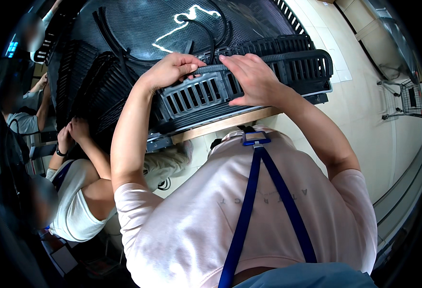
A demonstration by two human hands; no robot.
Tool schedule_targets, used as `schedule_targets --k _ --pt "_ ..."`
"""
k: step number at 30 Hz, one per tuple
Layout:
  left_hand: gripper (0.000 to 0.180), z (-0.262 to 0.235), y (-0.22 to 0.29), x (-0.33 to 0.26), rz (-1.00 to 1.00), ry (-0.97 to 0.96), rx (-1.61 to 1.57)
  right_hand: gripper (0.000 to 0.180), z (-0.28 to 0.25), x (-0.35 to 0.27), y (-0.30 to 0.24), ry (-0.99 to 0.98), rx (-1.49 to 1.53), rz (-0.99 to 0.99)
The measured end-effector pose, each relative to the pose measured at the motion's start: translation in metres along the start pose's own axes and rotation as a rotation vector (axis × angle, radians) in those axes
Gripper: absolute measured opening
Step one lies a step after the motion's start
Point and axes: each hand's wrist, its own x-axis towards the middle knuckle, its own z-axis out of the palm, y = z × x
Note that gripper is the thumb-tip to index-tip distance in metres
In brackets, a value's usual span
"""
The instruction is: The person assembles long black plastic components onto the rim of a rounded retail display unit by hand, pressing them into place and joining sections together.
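Note:
A black slatted plastic panel (223, 90) stands along the table's near edge, its top rim running left to right. Along that rim lies a ribbed black flexible strip (211, 68). The thumb and fingers of my left hand (170, 72) are closed in a pinch on the strip, left of the panel's middle. Further right, my right hand (255, 79) reaches over the rim, fingers across the strip and thumb low on the panel's front. Its fingertips are partly hidden behind the rim. Another similar slatted part (287, 42) lies just behind.
Beyond lies a dark mesh-textured sheet (139, 33) with loose black tubing (211, 36) on it. More black slatted pieces (84, 72) are heaped at left. A person (84, 201) sits close on my left, hands together. A wooden table edge (225, 124) shows below; a shopping cart (410, 98) stands right.

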Motion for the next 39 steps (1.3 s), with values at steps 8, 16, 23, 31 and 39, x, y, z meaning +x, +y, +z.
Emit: schedule_targets --k 8,16,23,31,39 --pt "0.104 0.058 0.024 -0.032 0.124 0.394 1.076 0.103 0.003 0.023 0.009 -0.045 0.056 0.016" --pt "0.095 0.057 0.01 -0.018 0.314 0.53 0.936 0.102 0.01 0.028 0.007 0.004 0.014 0.019" --pt "0.095 0.043 0.009 -0.008 0.212 0.366 0.889 0.101 0.015 0.032 0.012 -0.036 0.06 0.001" --pt "0.102 0.036 0.017 -0.008 0.125 0.25 0.846 0.098 0.01 0.031 0.007 -0.017 0.046 -0.006" --pt "0.09 0.05 -0.005 -0.018 0.399 0.476 0.915 0.099 0.019 0.028 0.006 -0.042 0.068 -0.016"
